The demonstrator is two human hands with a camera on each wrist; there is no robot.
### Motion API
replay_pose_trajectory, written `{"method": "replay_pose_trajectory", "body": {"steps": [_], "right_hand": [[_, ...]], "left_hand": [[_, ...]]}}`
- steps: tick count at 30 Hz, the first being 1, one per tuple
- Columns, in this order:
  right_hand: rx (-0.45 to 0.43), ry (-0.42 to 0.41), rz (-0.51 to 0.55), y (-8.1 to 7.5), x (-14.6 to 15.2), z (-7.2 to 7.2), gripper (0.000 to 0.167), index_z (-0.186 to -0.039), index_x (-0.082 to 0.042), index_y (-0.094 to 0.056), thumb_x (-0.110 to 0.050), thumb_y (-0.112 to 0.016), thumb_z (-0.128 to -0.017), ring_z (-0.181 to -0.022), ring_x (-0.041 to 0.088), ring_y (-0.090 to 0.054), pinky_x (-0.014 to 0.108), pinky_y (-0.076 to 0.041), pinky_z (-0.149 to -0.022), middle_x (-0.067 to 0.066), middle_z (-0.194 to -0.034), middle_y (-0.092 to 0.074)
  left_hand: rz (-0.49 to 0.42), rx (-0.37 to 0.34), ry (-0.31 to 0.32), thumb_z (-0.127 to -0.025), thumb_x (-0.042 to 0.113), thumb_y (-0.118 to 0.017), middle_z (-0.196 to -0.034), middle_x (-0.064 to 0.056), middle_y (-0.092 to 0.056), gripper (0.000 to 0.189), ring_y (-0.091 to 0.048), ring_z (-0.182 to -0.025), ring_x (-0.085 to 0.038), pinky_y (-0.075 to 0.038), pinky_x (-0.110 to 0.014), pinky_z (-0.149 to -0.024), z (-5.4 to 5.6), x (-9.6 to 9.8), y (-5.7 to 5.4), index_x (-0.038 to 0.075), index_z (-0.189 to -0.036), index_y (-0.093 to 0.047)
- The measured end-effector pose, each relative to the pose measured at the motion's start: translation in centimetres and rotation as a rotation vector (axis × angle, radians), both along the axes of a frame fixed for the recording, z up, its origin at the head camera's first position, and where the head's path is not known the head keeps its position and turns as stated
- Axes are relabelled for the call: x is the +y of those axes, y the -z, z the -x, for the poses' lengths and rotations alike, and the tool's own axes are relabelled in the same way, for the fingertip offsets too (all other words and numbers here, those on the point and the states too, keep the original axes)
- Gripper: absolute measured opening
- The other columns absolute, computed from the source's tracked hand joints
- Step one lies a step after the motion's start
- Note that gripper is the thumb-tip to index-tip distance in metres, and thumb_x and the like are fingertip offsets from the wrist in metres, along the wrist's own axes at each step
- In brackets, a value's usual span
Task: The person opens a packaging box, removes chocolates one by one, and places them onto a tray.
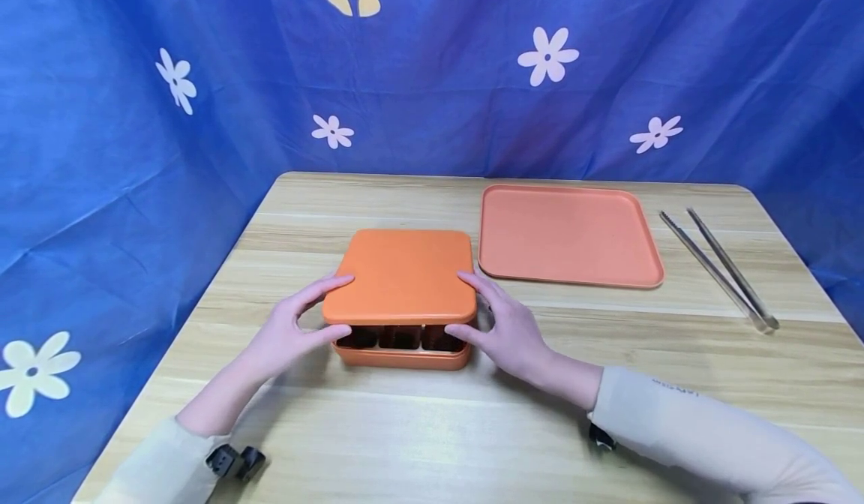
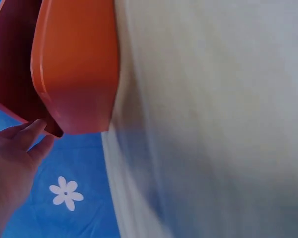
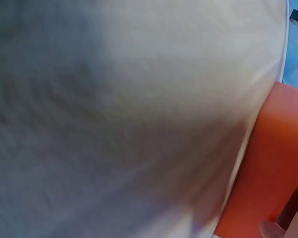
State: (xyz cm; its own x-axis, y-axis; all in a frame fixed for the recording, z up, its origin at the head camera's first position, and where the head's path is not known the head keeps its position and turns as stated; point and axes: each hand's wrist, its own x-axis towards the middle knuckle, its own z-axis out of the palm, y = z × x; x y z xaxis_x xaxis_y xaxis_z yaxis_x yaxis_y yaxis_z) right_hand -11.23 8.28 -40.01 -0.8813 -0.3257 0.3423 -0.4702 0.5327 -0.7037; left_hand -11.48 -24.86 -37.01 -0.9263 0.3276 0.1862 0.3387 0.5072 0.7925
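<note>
An orange lid (image 1: 405, 275) is raised over a shallow orange box (image 1: 401, 359), leaving a gap along the front. Through that gap show compartments with dark insides; the rest of the interior is hidden under the lid. My left hand (image 1: 297, 328) grips the lid's left edge, fingers on top and thumb low at the front corner. On the opposite edge my right hand (image 1: 509, 331) holds it the same way. The left wrist view shows the lid's dark underside (image 2: 12, 59) tilted away from the box wall (image 2: 84, 74). In the right wrist view, a fingertip is near the box side (image 3: 268, 153).
A pink tray (image 1: 567, 234) lies behind and to the right of the box. Metal tongs (image 1: 725, 271) rest spread on the right of the wooden table (image 1: 418, 436). A blue flowered cloth (image 1: 432, 61) hangs behind the table and along its sides.
</note>
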Motion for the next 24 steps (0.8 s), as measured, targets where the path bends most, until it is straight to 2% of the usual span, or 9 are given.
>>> {"method": "replay_pose_trajectory", "body": {"steps": [2, 5, 7, 9, 12, 16, 19, 21, 24], "right_hand": [[0.075, 0.007, -0.007, -0.2, 0.1, 0.5, 0.076, -0.145, -0.021, -0.045, -0.068, -0.054, -0.085, -0.101, 0.029, -0.065, 0.041, -0.053, -0.069, 0.012, -0.149, -0.041], [0.214, 0.028, -0.019, -0.5, 0.2, 1.4, 0.079, -0.140, -0.016, -0.051, -0.072, -0.043, -0.085, -0.087, 0.031, -0.068, 0.028, -0.043, -0.048, 0.014, -0.142, -0.049], [0.303, 0.043, -0.026, -0.8, 0.3, 2.1, 0.080, -0.137, -0.014, -0.055, -0.072, -0.040, -0.085, -0.067, 0.027, -0.066, 0.023, -0.035, -0.041, 0.013, -0.137, -0.054], [0.378, 0.064, -0.029, -1.1, 0.5, 2.8, 0.080, -0.134, -0.012, -0.057, -0.072, -0.038, -0.086, -0.065, 0.022, -0.066, 0.020, -0.032, -0.040, 0.012, -0.131, -0.059], [0.449, 0.089, -0.030, -1.8, 0.8, 3.9, 0.081, -0.132, -0.011, -0.060, -0.073, -0.035, -0.086, -0.041, 0.009, -0.040, 0.021, -0.031, -0.039, 0.012, -0.123, -0.064], [0.483, 0.117, -0.006, -2.9, 1.2, 4.9, 0.081, -0.131, -0.011, -0.060, -0.073, -0.034, -0.086, -0.041, 0.002, -0.025, 0.024, -0.029, -0.038, 0.012, -0.100, -0.072], [0.479, 0.136, 0.025, -3.7, 1.4, 5.5, 0.081, -0.131, -0.011, -0.061, -0.074, -0.034, -0.086, -0.040, 0.003, -0.024, 0.026, -0.028, -0.038, 0.007, -0.082, -0.071], [0.466, 0.146, 0.046, -4.1, 1.5, 5.9, 0.081, -0.131, -0.011, -0.060, -0.074, -0.034, -0.086, -0.040, 0.004, -0.028, 0.027, -0.030, -0.039, 0.004, -0.076, -0.070], [0.433, 0.160, 0.082, -4.6, 1.8, 6.3, 0.082, -0.131, -0.010, -0.060, -0.074, -0.037, -0.085, -0.046, 0.012, -0.050, 0.031, -0.040, -0.045, 0.007, -0.085, -0.073]], "left_hand": [[-0.018, 0.027, 0.003, -0.082, 0.007, -0.078, -0.143, -0.001, -0.050, 0.064, -0.037, -0.136, -0.016, -0.029, -0.018, -0.106, 0.3, 0.2, -0.3, 0.021, -0.140, -0.054], [-0.038, 0.074, 0.002, -0.082, 0.003, -0.077, -0.140, -0.003, -0.053, 0.063, -0.040, -0.134, -0.012, -0.031, -0.016, -0.105, 0.7, 0.5, -0.7, 0.018, -0.139, -0.055], [-0.050, 0.100, 0.001, -0.082, 0.001, -0.077, -0.139, -0.005, -0.054, 0.062, -0.041, -0.132, -0.010, -0.032, -0.016, -0.104, 1.1, 0.7, -1.0, 0.015, -0.138, -0.056], [-0.056, 0.124, -0.001, -0.082, -0.001, -0.076, -0.139, -0.008, -0.054, 0.060, -0.043, -0.130, -0.007, -0.034, -0.016, -0.103, 1.5, 1.0, -1.2, 0.012, -0.137, -0.056], [-0.082, 0.151, 0.002, -0.083, -0.004, -0.074, -0.137, -0.013, -0.054, 0.058, -0.047, -0.124, -0.003, -0.036, -0.016, -0.102, 2.3, 1.6, -1.6, 0.008, -0.136, -0.056], [-0.127, 0.172, 0.016, -0.086, -0.003, -0.070, -0.138, -0.018, -0.052, 0.054, -0.053, -0.117, -0.001, -0.042, -0.017, -0.096, 3.6, 2.4, -2.2, 0.004, -0.137, -0.054], [-0.124, 0.217, 0.019, -0.088, -0.001, -0.068, -0.135, -0.017, -0.054, 0.054, -0.058, -0.109, -0.003, -0.046, -0.016, -0.088, 4.5, 2.9, -2.7, 0.008, -0.139, -0.053], [-0.080, 0.275, 0.012, -0.091, 0.008, -0.067, -0.134, -0.015, -0.056, 0.051, -0.061, -0.109, -0.011, -0.046, -0.015, -0.087, 5.1, 3.2, -3.1, 0.011, -0.140, -0.052], [-0.019, 0.369, 0.013, -0.095, 0.025, -0.063, -0.130, -0.013, -0.060, 0.049, -0.064, -0.107, -0.022, -0.044, -0.015, -0.087, 5.9, 3.6, -3.4, 0.015, -0.141, -0.052]]}}
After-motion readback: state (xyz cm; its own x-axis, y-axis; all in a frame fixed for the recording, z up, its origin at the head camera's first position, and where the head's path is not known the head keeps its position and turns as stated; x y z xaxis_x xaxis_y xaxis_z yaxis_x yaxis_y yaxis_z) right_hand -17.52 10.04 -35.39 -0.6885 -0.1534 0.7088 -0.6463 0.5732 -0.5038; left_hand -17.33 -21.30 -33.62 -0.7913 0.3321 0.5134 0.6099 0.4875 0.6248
